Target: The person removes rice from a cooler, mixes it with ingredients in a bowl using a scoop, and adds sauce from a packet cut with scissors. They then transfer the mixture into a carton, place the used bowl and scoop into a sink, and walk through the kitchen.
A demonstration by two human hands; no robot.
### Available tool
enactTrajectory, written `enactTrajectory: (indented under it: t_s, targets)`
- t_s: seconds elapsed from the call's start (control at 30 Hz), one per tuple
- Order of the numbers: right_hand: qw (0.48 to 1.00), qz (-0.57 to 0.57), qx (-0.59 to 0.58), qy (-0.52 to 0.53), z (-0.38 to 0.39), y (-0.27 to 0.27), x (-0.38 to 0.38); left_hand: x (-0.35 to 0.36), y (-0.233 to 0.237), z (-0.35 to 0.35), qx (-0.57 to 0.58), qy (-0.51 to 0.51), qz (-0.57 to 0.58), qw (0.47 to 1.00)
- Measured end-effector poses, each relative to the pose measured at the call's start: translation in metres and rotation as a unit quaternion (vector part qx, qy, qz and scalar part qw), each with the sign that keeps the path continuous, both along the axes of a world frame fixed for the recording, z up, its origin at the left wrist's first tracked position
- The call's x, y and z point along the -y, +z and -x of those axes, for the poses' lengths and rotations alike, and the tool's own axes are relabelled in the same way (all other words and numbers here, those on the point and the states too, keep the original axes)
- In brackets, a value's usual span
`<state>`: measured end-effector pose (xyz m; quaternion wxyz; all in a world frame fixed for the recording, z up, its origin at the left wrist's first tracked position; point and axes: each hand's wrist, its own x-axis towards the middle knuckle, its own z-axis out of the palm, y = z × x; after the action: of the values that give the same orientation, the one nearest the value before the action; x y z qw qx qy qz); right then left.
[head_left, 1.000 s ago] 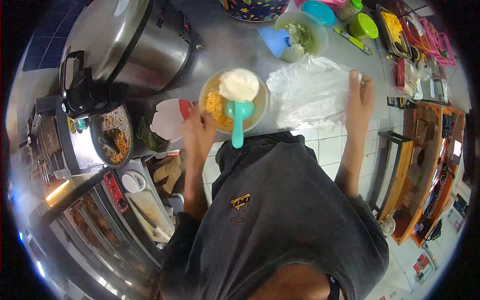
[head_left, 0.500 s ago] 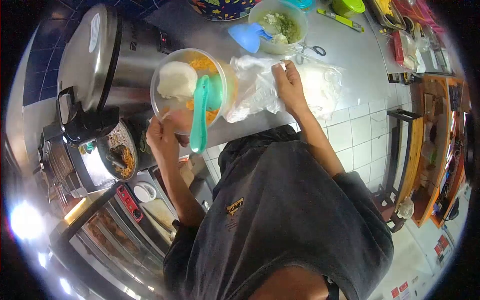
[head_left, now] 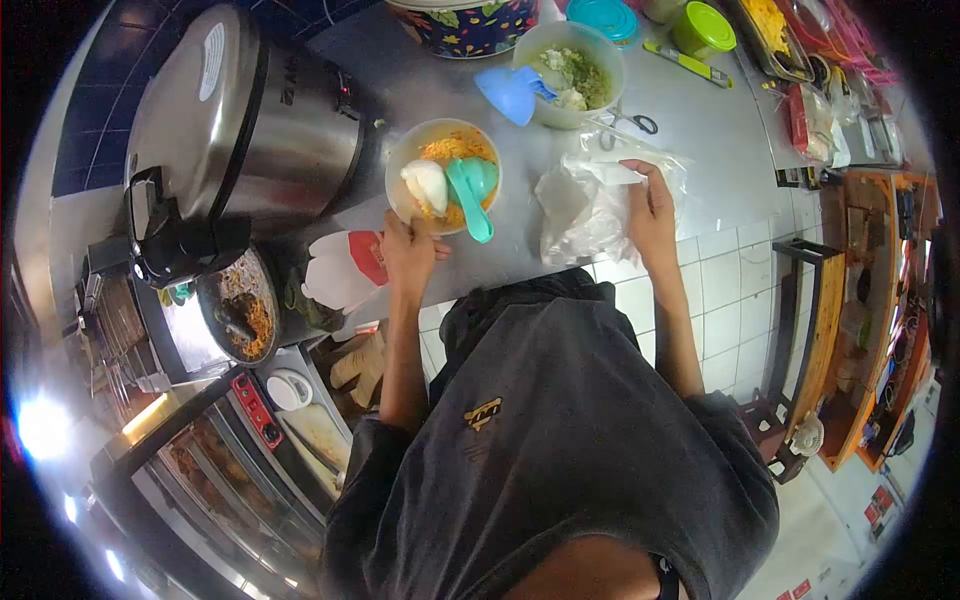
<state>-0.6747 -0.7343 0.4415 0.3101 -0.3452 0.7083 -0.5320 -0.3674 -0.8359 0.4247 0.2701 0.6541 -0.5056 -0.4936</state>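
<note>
My left hand [head_left: 408,252] grips the near rim of a round translucent plastic tub [head_left: 395,165] on the steel counter. Inside the tub are orange shredded food [head_left: 450,147], a white lump [head_left: 424,188] and a teal scoop [head_left: 470,185], whose handle leans over the near rim. To the right, my right hand [head_left: 652,215] pinches the edge of a crumpled clear plastic bag [head_left: 580,210] lying on the counter. The fingertips are partly hidden by the plastic.
A large steel rice cooker [head_left: 300,130] stands at left. Behind the bag are a tub of green and white food [head_left: 575,85], a blue scoop [head_left: 515,95], scissors [head_left: 640,123] and a green-lidded jar [head_left: 705,30]. A red-and-white paper packet [head_left: 345,268] lies by my left wrist.
The tub has moved away from me and to the right, down to the counter, with my left hand. My right hand and the bag have shifted right and slightly nearer me.
</note>
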Motion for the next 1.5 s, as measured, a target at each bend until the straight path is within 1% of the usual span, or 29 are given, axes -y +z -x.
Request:
enactTrajectory:
  t_s: [0.03, 0.07, 0.1, 0.13, 0.17, 0.2, 0.23, 0.3, 0.33, 0.37, 0.4, 0.5, 0.57, 0.63, 0.7, 0.8, 0.87, 0.93, 0.97, 1.0, 1.03, 1.07, 1.13, 1.23, 1.27, 1.3, 1.37, 1.43, 1.5]
  targets:
    - [1.000, -0.002, 0.010, 0.027, 0.000, 0.004, -0.001, 0.001, 0.008, 0.000, 0.001, 0.003, -0.001, 1.000]
    - [1.000, 0.008, 0.013, 0.011, -0.003, 0.009, 0.002, 0.003, 0.014, 0.001, 0.188, -0.022, 0.175, 0.966]
    - [1.000, 0.009, 0.013, 0.014, -0.005, 0.013, 0.003, 0.004, 0.022, 0.004, 0.363, -0.045, 0.338, 0.867]
    - [0.999, 0.002, -0.037, 0.026, -0.007, 0.017, 0.004, 0.005, 0.042, 0.015, 0.366, -0.040, 0.335, 0.868]
    - [0.996, -0.006, -0.084, 0.042, -0.010, 0.020, 0.006, 0.007, 0.067, 0.034, 0.331, -0.111, 0.284, 0.893]
    - [0.995, -0.004, -0.081, 0.049, -0.015, 0.023, 0.011, 0.010, 0.078, 0.046, 0.294, -0.180, 0.232, 0.910]
    - [0.990, -0.022, -0.110, 0.084, -0.022, 0.025, 0.019, 0.018, 0.072, 0.054, 0.299, -0.173, 0.231, 0.910]
    - [0.982, -0.035, -0.136, 0.125, -0.038, 0.029, 0.031, 0.040, 0.058, 0.065, 0.392, -0.351, 0.075, 0.847]
    - [0.977, -0.042, -0.153, 0.145, -0.045, 0.032, 0.038, 0.049, 0.054, 0.065, 0.395, -0.345, 0.078, 0.848]
    - [0.971, -0.049, -0.170, 0.161, -0.048, 0.035, 0.042, 0.057, 0.053, 0.063, 0.382, -0.403, 0.061, 0.829]
    - [0.975, -0.069, -0.126, 0.168, -0.048, 0.038, 0.044, 0.062, 0.052, 0.061, 0.369, -0.461, 0.044, 0.806]
    - [0.986, -0.050, -0.041, 0.151, -0.035, 0.027, 0.043, 0.061, 0.071, 0.056, 0.415, -0.479, 0.050, 0.772]
    - [0.989, 0.003, -0.028, 0.143, -0.020, 0.025, 0.040, 0.061, 0.057, 0.048, 0.431, -0.452, 0.104, 0.774]
    - [0.986, -0.035, 0.049, 0.158, -0.006, 0.033, 0.039, 0.060, 0.071, 0.050, 0.458, -0.481, 0.084, 0.743]
    - [0.987, -0.018, 0.047, 0.151, 0.000, 0.052, 0.039, 0.071, 0.083, 0.051, 0.436, -0.466, 0.138, 0.757]
    - [0.988, 0.033, 0.053, 0.140, 0.015, 0.071, 0.038, 0.117, 0.119, 0.080, 0.313, -0.391, 0.331, 0.800]
    - [0.990, 0.053, 0.037, 0.126, 0.023, 0.084, 0.035, 0.162, 0.138, 0.112, 0.150, -0.328, 0.363, 0.860]
    - [0.991, 0.070, 0.032, 0.107, 0.028, 0.101, 0.028, 0.201, 0.142, 0.148, 0.052, -0.214, 0.358, 0.907]
    - [0.991, 0.075, 0.025, 0.108, 0.031, 0.105, 0.022, 0.237, 0.121, 0.162, 0.118, -0.189, 0.412, 0.883]
    - [0.993, 0.075, 0.009, 0.089, 0.036, 0.109, 0.017, 0.247, 0.122, 0.176, -0.029, -0.170, 0.279, 0.945]
    - [0.995, 0.076, -0.009, 0.069, 0.042, 0.113, 0.012, 0.256, 0.124, 0.188, -0.175, -0.148, 0.133, 0.964]
    - [0.994, 0.082, -0.015, 0.067, 0.050, 0.116, 0.006, 0.275, 0.117, 0.194, -0.180, -0.150, 0.139, 0.962]
    - [0.994, 0.108, 0.005, 0.026, 0.064, 0.120, -0.004, 0.305, 0.102, 0.201, -0.266, -0.155, 0.051, 0.950]
    - [0.986, 0.155, 0.052, -0.030, 0.097, 0.123, -0.003, 0.323, 0.117, 0.191, -0.295, -0.149, 0.017, 0.944]
    - [0.966, 0.184, 0.132, -0.122, 0.094, 0.133, 0.011, 0.328, 0.124, 0.191, -0.296, -0.157, 0.016, 0.942]
    - [0.966, 0.186, 0.129, -0.126, 0.102, 0.136, 0.023, 0.333, 0.130, 0.189, -0.275, -0.177, -0.002, 0.945]
    - [0.981, 0.154, -0.027, -0.116, 0.115, 0.144, 0.052, 0.330, 0.138, 0.192, -0.255, -0.192, -0.021, 0.947]
    - [0.975, 0.193, 0.024, -0.105, 0.114, 0.148, 0.085, 0.320, 0.137, 0.202, -0.099, -0.240, 0.053, 0.964]
    - [0.961, 0.228, 0.147, -0.048, 0.119, 0.140, 0.109, 0.317, 0.127, 0.206, -0.036, -0.220, 0.076, 0.972]
